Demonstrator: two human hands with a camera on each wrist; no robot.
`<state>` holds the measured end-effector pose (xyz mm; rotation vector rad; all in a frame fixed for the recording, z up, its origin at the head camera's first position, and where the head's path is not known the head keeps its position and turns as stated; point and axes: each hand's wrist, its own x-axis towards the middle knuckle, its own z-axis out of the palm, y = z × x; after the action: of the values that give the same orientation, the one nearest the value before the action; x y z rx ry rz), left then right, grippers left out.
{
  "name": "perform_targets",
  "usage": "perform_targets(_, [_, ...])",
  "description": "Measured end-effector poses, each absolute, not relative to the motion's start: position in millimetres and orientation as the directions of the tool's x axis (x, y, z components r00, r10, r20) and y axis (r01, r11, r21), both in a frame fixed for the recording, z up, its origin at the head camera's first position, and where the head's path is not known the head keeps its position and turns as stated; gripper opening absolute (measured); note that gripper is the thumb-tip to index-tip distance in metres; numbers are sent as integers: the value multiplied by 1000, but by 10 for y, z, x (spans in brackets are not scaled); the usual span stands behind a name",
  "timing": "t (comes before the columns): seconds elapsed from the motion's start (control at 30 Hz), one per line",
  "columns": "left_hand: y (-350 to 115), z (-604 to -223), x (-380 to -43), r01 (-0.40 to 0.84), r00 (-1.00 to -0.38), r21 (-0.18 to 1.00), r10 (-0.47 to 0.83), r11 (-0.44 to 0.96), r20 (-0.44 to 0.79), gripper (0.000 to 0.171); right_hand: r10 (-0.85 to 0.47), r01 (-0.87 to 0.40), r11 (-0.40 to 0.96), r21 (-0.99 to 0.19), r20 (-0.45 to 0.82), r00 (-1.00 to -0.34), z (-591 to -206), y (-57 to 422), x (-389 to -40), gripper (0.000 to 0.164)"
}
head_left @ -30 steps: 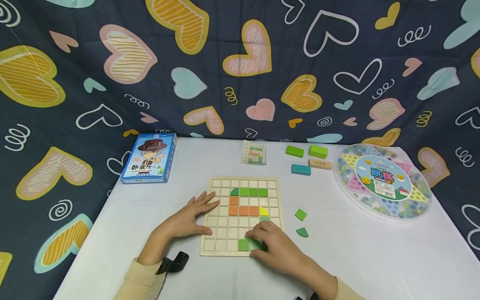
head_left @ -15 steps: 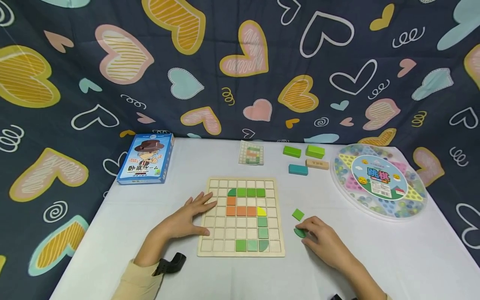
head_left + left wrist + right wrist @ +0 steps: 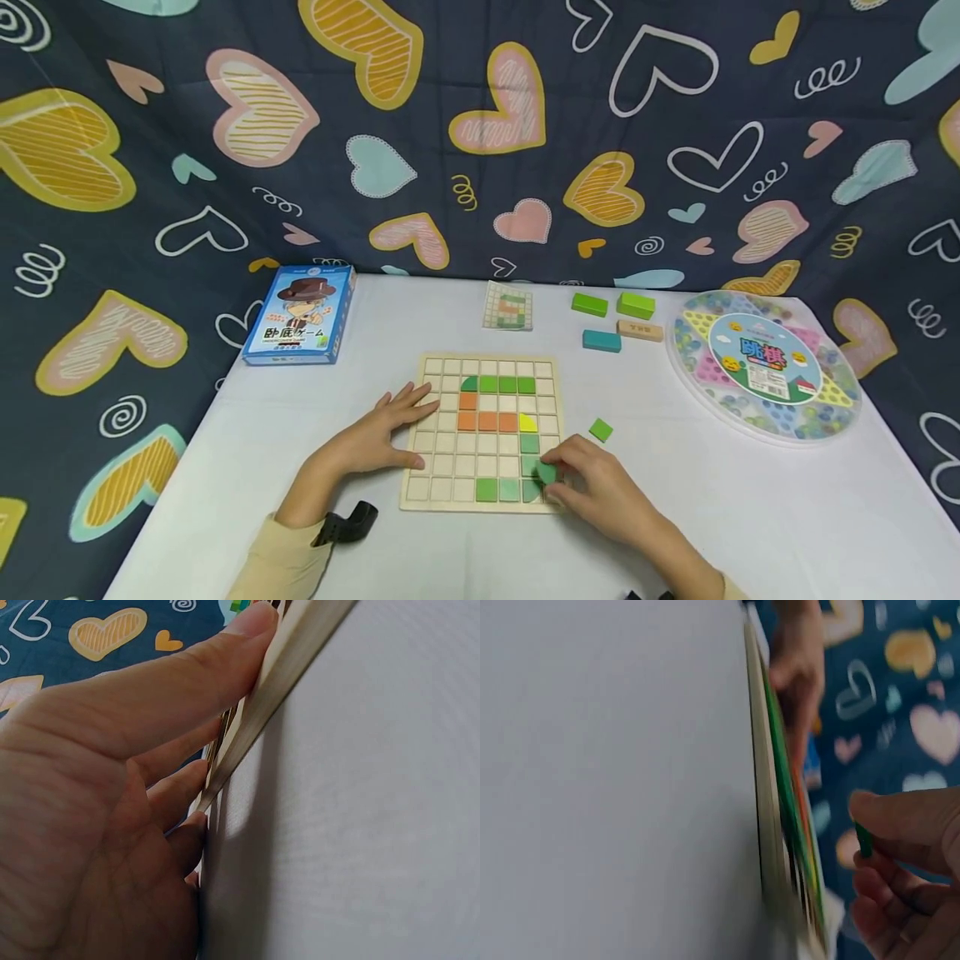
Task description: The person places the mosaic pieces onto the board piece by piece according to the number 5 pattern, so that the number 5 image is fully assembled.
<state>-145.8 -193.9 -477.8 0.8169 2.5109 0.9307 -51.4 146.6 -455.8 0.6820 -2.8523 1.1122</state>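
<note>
A wooden grid board [image 3: 452, 490] lies on the white table, with green, orange and yellow tiles set in its cells. Spread along its left edge, my left hand [image 3: 375, 437] rests thumb and fingertips on the board. My right hand [image 3: 603, 492] pinches a green quarter-round tile [image 3: 545, 472] between thumb and fingers, over the board's lower right part. The right wrist view catches that tile edge-on, above the board's surface. One loose green square tile [image 3: 601, 430] lies on the table right of the board.
Behind the board lies a small pattern card [image 3: 508, 306]. Several blocks, including a teal block [image 3: 602, 340], sit at the back right beside a round Chinese checkers set [image 3: 765, 367]. A blue game box [image 3: 300, 317] is at the back left.
My right hand left the board's lower right cells, picked up the green quarter-round tile from the table and carried it left over the board. My left hand stays on the board's edge.
</note>
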Motion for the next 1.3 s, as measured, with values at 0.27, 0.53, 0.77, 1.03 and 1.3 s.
perform_targets(0.27, [-1905, -4760, -1482, 412, -771, 672, 628, 615, -102, 84, -517, -465, 638, -614, 106, -850, -4606, 869, -600, 26])
perform_targets(0.53, [-1919, -4763, -1474, 409, -774, 671, 625, 618, -104, 85, -573, -524, 667, -530, 84, -815, -4678, 611, -671, 25])
perform_targets(0.77, [-1926, -4774, -1474, 402, -778, 668, 618, 626, -111, 85, -579, -533, 674, -512, 82, -811, -4716, 556, -682, 24])
perform_targets(1.03, [-1940, -4787, -1477, 418, -770, 669, 630, 614, -97, 85, -559, -498, 678, -541, 62, -827, -4706, 562, -675, 23])
perform_targets(1.3, [-1944, -4780, -1468, 406, -772, 675, 627, 616, -107, 85, -557, -481, 678, -555, 39, -830, -4696, 580, -673, 28])
